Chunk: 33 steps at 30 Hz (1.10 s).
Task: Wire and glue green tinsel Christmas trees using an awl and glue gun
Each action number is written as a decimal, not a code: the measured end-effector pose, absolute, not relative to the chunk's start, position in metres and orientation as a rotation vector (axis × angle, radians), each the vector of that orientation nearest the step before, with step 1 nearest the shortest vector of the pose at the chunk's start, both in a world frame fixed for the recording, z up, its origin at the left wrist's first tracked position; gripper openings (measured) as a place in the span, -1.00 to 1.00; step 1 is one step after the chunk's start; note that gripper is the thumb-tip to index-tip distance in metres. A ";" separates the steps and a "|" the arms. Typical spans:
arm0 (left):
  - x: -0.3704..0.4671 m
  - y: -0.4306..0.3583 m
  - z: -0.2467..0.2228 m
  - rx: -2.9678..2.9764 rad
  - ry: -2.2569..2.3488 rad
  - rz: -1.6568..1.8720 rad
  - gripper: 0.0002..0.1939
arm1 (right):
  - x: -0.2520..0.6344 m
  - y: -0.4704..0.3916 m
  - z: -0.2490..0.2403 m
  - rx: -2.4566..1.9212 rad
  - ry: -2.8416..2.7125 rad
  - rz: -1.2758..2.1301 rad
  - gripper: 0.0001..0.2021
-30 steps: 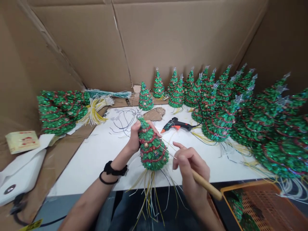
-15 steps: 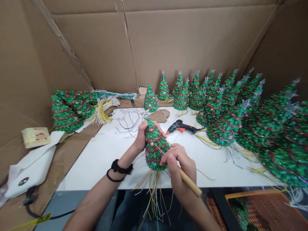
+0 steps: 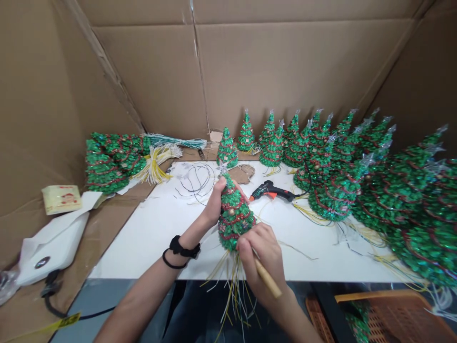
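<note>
White tabletop (image 3: 143,243), left fingers (image 3: 218,188) snug around a tree (image 3: 232,216), right fingers (image 3: 253,239), lower, tight on a wooden handle (image 3: 267,278).

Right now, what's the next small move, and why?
Probably a light nudge of the wooden-handled tool toward the held tree's lower right side: the right hand already has it close there, while the left hand braces the tree near its top. The tool's tip is hard to make out, so go gently.
</note>
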<state>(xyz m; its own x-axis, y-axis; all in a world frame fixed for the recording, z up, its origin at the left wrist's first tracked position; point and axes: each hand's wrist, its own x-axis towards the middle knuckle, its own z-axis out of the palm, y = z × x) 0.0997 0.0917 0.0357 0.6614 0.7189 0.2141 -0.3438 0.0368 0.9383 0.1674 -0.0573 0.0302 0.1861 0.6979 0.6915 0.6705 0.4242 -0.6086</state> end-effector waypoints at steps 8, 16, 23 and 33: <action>0.101 0.091 0.040 1.251 0.383 0.853 -0.40 | 0.168 -0.073 0.035 -1.057 -1.543 0.213 -0.72; 0.100 0.094 0.044 1.191 0.414 0.831 -0.40 | 0.174 -0.086 0.019 -1.034 -1.175 0.289 -0.58; 0.099 0.098 0.046 0.924 0.457 0.752 -0.42 | 0.180 -0.089 0.010 -1.056 -0.867 0.391 -0.71; 0.094 0.108 0.035 0.837 0.303 0.641 -0.41 | 0.196 -0.093 0.020 -1.217 -0.797 0.443 -0.84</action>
